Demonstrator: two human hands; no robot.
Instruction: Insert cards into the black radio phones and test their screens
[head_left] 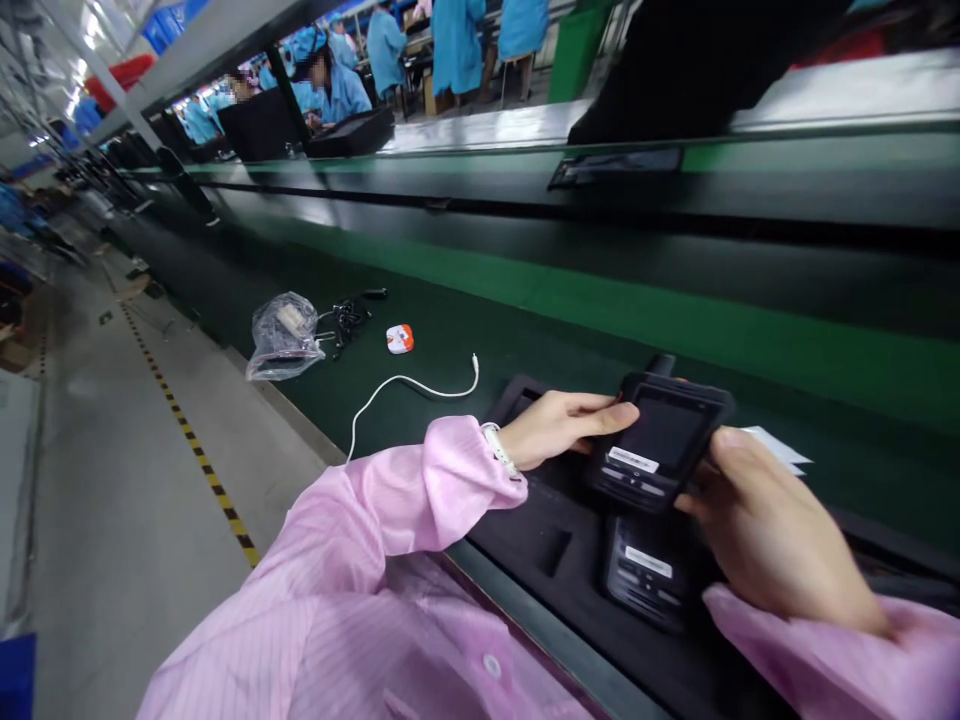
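Observation:
Between my two hands is a black rugged handheld radio with a dark screen (667, 428), a stubby antenna at its top and a white barcode label below the screen. My left hand (559, 425) grips its left side, the thumb lying over the screen's edge. On the opposite side my right hand (772, 515) holds it with the thumb along the edge and fingers behind. Beneath it, a second black handheld radio (645, 575) with a similar label lies in a black foam tray (517, 530). The held radio hides part of the second one.
A white cable (397, 380) curves over the green bench to the left. Beyond it are an orange-and-white piece (400, 339), black cords (349, 318) and a clear plastic bag (286, 335). White paper (780, 448) lies right of the radio. A raised ledge (465, 175) runs behind.

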